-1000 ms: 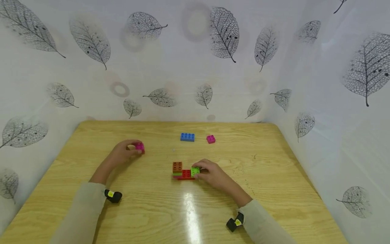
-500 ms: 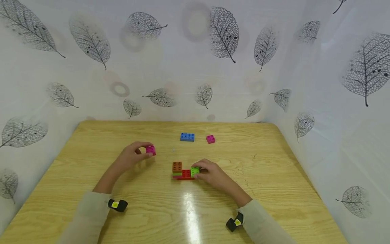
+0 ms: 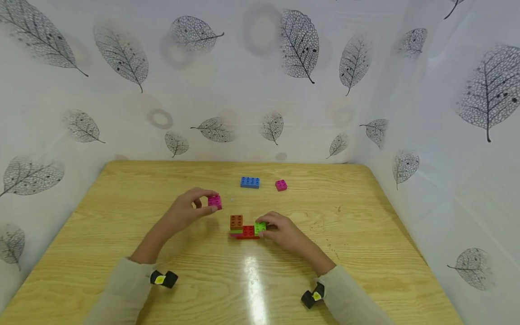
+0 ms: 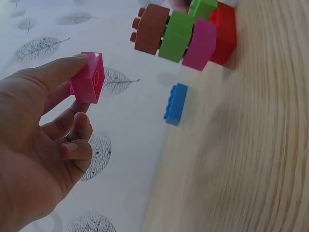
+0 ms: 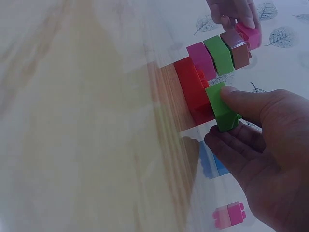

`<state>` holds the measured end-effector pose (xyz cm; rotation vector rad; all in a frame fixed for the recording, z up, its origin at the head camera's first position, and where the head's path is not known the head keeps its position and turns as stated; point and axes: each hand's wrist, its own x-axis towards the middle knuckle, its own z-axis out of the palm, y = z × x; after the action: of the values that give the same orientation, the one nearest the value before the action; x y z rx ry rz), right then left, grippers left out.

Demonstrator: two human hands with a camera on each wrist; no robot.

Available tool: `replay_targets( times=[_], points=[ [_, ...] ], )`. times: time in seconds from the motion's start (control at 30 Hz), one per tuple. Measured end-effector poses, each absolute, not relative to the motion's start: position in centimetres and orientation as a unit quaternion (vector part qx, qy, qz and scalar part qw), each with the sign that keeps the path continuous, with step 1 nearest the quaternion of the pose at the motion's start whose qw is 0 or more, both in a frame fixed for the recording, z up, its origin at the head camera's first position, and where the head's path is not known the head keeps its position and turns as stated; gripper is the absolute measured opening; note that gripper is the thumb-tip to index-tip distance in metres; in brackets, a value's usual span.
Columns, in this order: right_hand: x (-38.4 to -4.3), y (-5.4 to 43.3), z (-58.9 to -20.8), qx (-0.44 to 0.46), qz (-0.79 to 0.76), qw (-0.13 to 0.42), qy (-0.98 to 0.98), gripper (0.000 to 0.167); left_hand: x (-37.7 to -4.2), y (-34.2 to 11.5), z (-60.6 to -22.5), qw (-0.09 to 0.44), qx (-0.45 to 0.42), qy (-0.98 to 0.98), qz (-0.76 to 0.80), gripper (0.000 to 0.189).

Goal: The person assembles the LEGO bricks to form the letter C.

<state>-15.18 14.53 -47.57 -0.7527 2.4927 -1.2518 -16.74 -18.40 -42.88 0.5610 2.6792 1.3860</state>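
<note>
Left hand (image 3: pixel 191 210): grip's pinching a pink two-by-two brick (image 3: pixel 215 202), thumb and fingertips on its sides
Pink brick: up in the air just left of the build, studs roughly up, hollow underside toward the surface (image 3: pixel 195 280); square on top, so no real long axis
Right hand (image 3: pixel 284 232): grip's on the lime green brick (image 3: pixel 260 228) at the build's right end
Red base brick (image 3: pixel 248 231): long axis runs left-right, studs up
Stack on its left end: magenta brick (image 4: pixel 200 46), green brick (image 4: pixel 176 36), then orange-brown brick (image 3: pixel 236 221) on top, studs up
Farther back: blue two-by-four brick (image 3: pixel 249 182), also lengthwise left-right, with a spare pink brick (image 3: pixel 281 185) near its right end
</note>
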Motion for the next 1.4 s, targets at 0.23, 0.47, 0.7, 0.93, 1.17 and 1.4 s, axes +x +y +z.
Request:
replay_targets(
  times=[0.23,0.47,0.7,0.93,1.17,1.4],
  points=[
    [-15.1,14.5,-47.4,-0.259,-0.429,0.125,0.856,0.036,-16.0,-16.5,-42.4,0.031,0.214,0.868,0.447,0.037],
    [-15.1,14.5,-47.4,-0.263,-0.435,0.124,0.852,0.036,-15.4,-15.1,-42.4,0.04,0.225,0.87,0.437,0.035],
    [-15.2,14.4,-47.6,-0.261,-0.431,0.123,0.855,0.035,-14.9,-14.5,-42.4,0.048,0.236,0.862,0.445,0.034],
    [-15.2,14.5,-47.6,-0.263,-0.425,0.12,0.858,0.035,-14.8,-14.2,-42.8,0.056,0.242,0.862,0.441,0.034],
    [-15.2,14.5,-47.5,-0.263,-0.425,0.12,0.858,0.035,-14.7,-13.8,-43.2,0.057,0.248,0.86,0.442,0.034],
    [-15.2,14.6,-47.5,-0.266,-0.425,0.115,0.857,0.034,-14.7,-13.6,-43.3,0.064,0.24,0.861,0.444,0.035]
  ],
)
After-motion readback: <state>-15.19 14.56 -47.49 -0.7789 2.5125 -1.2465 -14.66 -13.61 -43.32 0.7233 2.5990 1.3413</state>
